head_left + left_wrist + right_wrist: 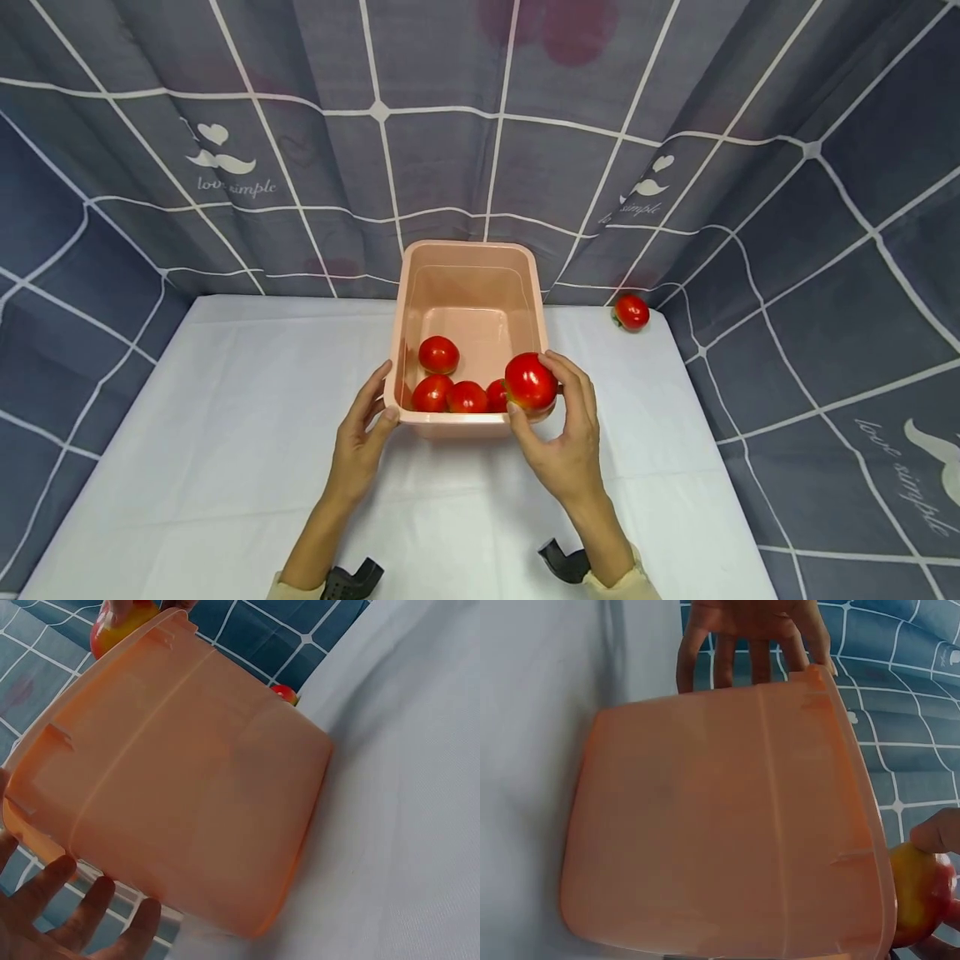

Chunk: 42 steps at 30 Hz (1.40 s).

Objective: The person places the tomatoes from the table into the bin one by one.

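A pink-orange plastic bin (474, 285) stands upright on the white-covered table, its opening facing up. Several red tomatoes (438, 355) lie inside, mostly along its front wall. At the bin's front left corner, my left hand (362, 442) grips the rim, thumb in front and fingers along the side. My right hand (566, 442) pinches a larger red tomato (531, 381) between thumb and fingers, above the front right corner. In the right wrist view this tomato (916, 896) shows a yellow underside beside the rim. The bin's wall (187, 780) fills most of the left wrist view.
One more tomato (632, 312) lies at the table's back right corner. A white cloth (225, 433) covers the table. Dark grey-blue checked curtains (442, 167) enclose the back and both sides. Black straps (566, 562) are worn on both wrists.
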Each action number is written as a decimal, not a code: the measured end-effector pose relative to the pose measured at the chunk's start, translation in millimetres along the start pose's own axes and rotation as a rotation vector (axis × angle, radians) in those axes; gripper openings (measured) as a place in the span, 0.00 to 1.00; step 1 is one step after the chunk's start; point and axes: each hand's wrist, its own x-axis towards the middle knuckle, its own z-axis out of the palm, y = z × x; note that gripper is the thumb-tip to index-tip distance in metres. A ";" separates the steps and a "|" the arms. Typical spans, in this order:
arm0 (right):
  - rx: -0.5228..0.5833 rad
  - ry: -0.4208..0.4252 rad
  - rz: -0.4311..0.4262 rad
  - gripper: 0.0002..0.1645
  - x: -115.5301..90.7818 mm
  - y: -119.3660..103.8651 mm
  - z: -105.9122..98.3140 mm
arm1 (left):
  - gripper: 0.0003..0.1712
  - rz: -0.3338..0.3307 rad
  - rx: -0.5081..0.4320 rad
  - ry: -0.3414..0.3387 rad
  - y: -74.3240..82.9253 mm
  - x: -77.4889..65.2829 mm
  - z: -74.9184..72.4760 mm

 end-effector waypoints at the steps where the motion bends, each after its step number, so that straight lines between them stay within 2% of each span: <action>1: -0.011 0.003 -0.004 0.45 -0.8 0.6 -0.5 | 0.37 -0.001 -0.001 -0.008 -0.1 -0.1 0.3; 9: -0.006 0.020 -0.023 0.42 -2.7 5.7 -1.6 | 0.37 0.011 0.009 -0.023 -0.1 0.5 0.6; 16: 0.016 0.022 -0.010 0.41 -4.3 7.6 -1.1 | 0.37 0.001 -0.003 -0.005 1.1 0.4 1.1; 22: 0.028 0.020 0.003 0.39 -4.5 8.0 -1.4 | 0.37 0.024 -0.013 0.014 0.7 1.0 2.5; 30: 0.056 0.054 -0.056 0.37 0.1 16.0 -7.8 | 0.37 0.022 -0.007 0.003 0.5 1.3 1.8; 37: 0.159 0.120 -0.044 0.31 6.8 41.1 -16.3 | 0.37 0.011 -0.005 -0.017 0.4 0.1 0.8; 42: 0.108 0.187 0.020 0.29 15.5 79.0 -23.0 | 0.37 0.013 0.003 -0.015 -0.2 0.4 1.4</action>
